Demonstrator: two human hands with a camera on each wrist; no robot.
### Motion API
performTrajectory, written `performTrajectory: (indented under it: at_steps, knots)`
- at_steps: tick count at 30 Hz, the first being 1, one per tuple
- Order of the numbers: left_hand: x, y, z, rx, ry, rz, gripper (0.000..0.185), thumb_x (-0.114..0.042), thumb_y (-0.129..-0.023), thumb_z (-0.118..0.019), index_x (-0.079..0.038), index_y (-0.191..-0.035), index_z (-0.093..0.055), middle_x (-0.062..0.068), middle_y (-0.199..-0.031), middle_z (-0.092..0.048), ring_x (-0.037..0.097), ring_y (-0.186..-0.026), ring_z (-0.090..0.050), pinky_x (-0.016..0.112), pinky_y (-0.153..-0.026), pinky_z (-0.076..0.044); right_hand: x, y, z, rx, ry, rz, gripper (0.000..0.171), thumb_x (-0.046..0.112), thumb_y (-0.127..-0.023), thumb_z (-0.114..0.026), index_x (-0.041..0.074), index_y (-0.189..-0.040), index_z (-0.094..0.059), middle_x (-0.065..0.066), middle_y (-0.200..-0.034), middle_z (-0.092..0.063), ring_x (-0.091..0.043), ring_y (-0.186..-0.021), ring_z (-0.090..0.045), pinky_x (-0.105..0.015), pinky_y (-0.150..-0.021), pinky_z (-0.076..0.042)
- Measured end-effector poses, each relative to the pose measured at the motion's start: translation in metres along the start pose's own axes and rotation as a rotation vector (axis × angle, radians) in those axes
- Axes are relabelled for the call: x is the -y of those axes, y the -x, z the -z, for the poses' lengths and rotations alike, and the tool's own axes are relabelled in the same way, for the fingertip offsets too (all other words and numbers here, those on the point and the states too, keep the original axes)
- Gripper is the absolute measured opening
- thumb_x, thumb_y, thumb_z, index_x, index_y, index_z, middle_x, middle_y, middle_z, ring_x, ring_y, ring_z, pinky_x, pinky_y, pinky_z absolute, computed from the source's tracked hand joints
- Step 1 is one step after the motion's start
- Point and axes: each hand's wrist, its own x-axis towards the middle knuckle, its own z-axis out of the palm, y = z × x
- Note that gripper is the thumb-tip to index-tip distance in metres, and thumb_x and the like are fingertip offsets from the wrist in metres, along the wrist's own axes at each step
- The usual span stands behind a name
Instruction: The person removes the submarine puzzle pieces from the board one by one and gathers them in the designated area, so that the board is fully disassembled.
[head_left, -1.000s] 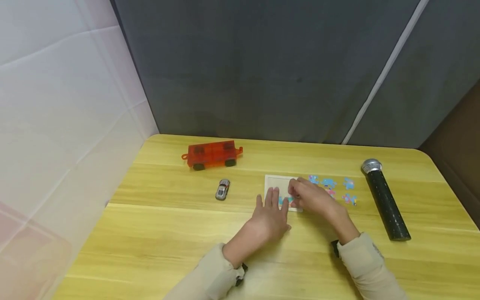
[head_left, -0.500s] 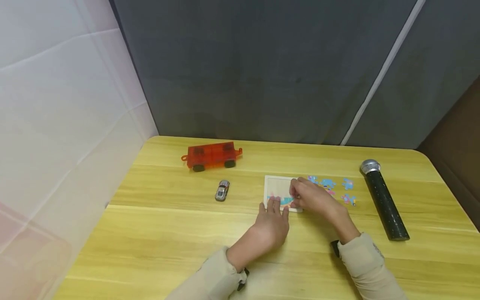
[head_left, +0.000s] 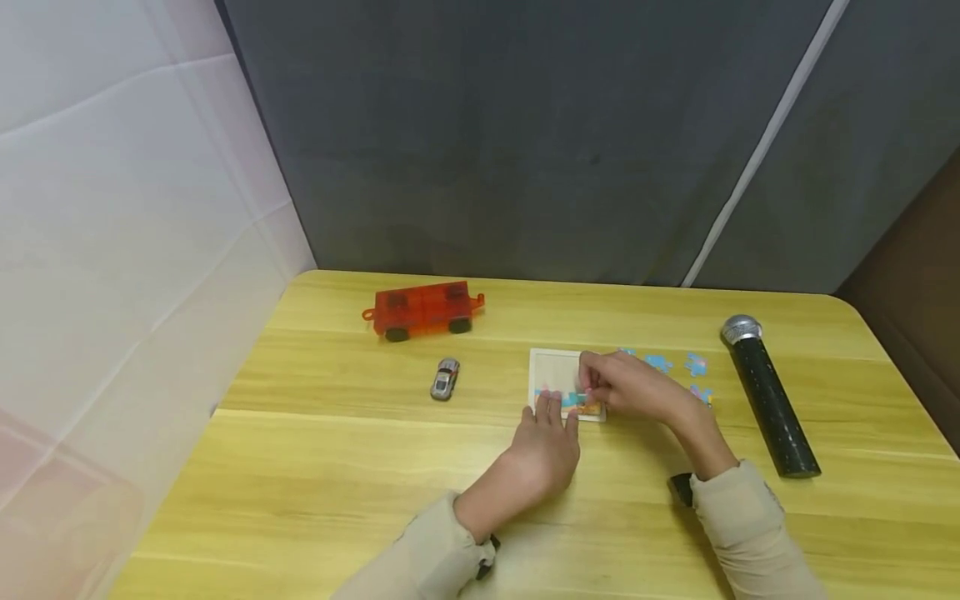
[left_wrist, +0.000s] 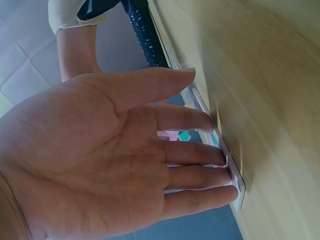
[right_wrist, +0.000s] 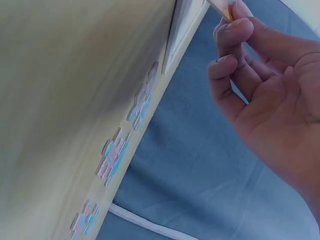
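right hand (head_left: 630,387) shifted left | covers puzzle tray (head_left: 555,367) | held piece unclear

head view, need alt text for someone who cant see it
A person's right hand pinches a puzzle piece over a small puzzle board on a yellow wooden table, while the left hand rests flat at its near edge. Loose pieces, a microphone, a small silver car and a red toy wagon lie around.
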Motion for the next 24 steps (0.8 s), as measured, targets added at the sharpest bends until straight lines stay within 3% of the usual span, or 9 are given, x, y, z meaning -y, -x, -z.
performTrajectory:
  at_steps: [4,8,11,16,24]
  knots:
    - [0.000,0.000,0.000,0.007,-0.010,-0.009,0.060,-0.036,-0.117,-0.050,-0.018,-0.173,-0.038,0.016,-0.178,-0.034,0.031,-0.166,-0.033,0.038,-0.127,-0.043,-0.003,0.010,0.014,0.069,-0.110,-0.063,0.016,-0.005,-0.101,-0.073,0.006,-0.096,-0.063,0.000,-0.079,-0.063,-0.006,-0.066,-0.053,-0.024,-0.063,-0.048]
    - [0.000,0.000,0.000,0.008,0.001,-0.014,0.060,-0.034,-0.117,-0.050,-0.018,-0.173,-0.038,0.016,-0.178,-0.034,0.031,-0.166,-0.032,0.038,-0.127,-0.043,-0.016,0.035,0.038,0.218,-0.240,-0.262,0.015,-0.004,-0.101,-0.071,0.004,-0.094,-0.060,-0.001,-0.081,-0.059,-0.012,-0.066,-0.052,-0.026,-0.062,-0.047]
    - [0.001,-0.001,0.000,0.006,0.004,-0.013,0.059,-0.033,-0.117,-0.050,-0.018,-0.172,-0.038,0.016,-0.178,-0.034,0.031,-0.166,-0.033,0.038,-0.127,-0.043,-0.029,0.057,0.055,0.275,-0.282,-0.409,0.015,-0.006,-0.101,-0.069,0.000,-0.097,-0.056,-0.003,-0.083,-0.056,-0.016,-0.066,-0.048,-0.029,-0.063,-0.045]
    - [0.002,-0.001,-0.001,-0.006,0.014,-0.015,0.058,-0.031,-0.116,-0.052,-0.016,-0.171,-0.040,0.018,-0.177,-0.035,0.031,-0.165,-0.035,0.038,-0.126,-0.045,-0.047,0.078,0.068,0.255,-0.264,-0.534,0.016,-0.006,-0.102,-0.067,-0.001,-0.101,-0.052,-0.005,-0.085,-0.055,-0.018,-0.067,-0.049,-0.032,-0.065,-0.046]
    - [0.005,0.000,0.001,-0.024,0.041,-0.007,0.055,-0.027,-0.116,-0.052,-0.018,-0.170,-0.044,0.015,-0.175,-0.039,0.029,-0.164,-0.038,0.038,-0.126,-0.045,-0.053,0.082,0.068,0.213,-0.116,-0.623,0.014,-0.005,-0.096,-0.074,-0.002,-0.098,-0.060,-0.008,-0.087,-0.059,-0.019,-0.069,-0.056,-0.034,-0.067,-0.050]
